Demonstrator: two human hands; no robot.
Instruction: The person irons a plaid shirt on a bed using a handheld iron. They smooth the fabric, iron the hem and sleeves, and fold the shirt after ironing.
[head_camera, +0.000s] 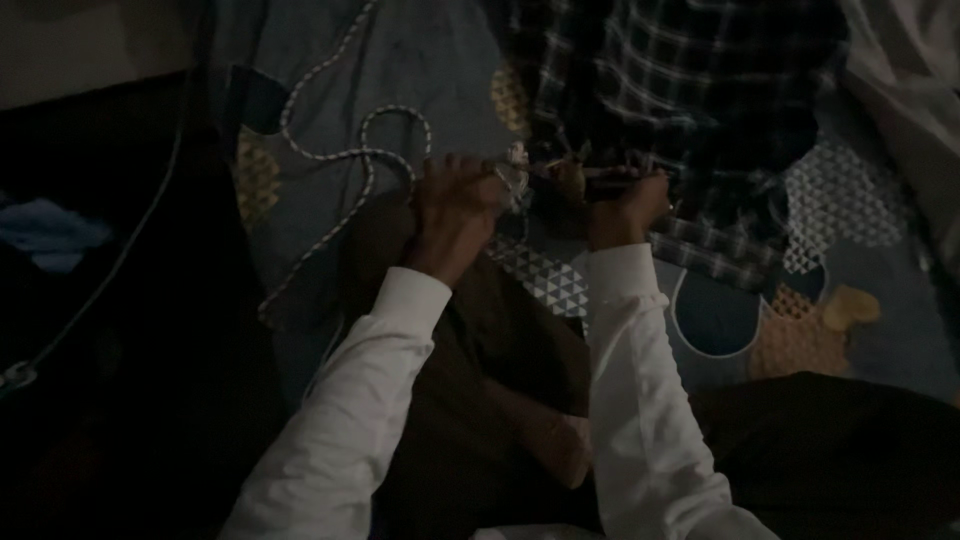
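Head view: both hands, left (455, 205) and right (625, 205), grip rope (345, 155) taut above patterned mat (860, 200).

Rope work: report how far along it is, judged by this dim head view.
Done: a loop of the patterned rope already lies on the printed bedsheet, trailing off toward the near left. In hand: the left hand and right hand both grip the rope's end, held taut between them, with a frayed or knotted bit in the middle. Left: it is too dark to tell whether that bit is finished.
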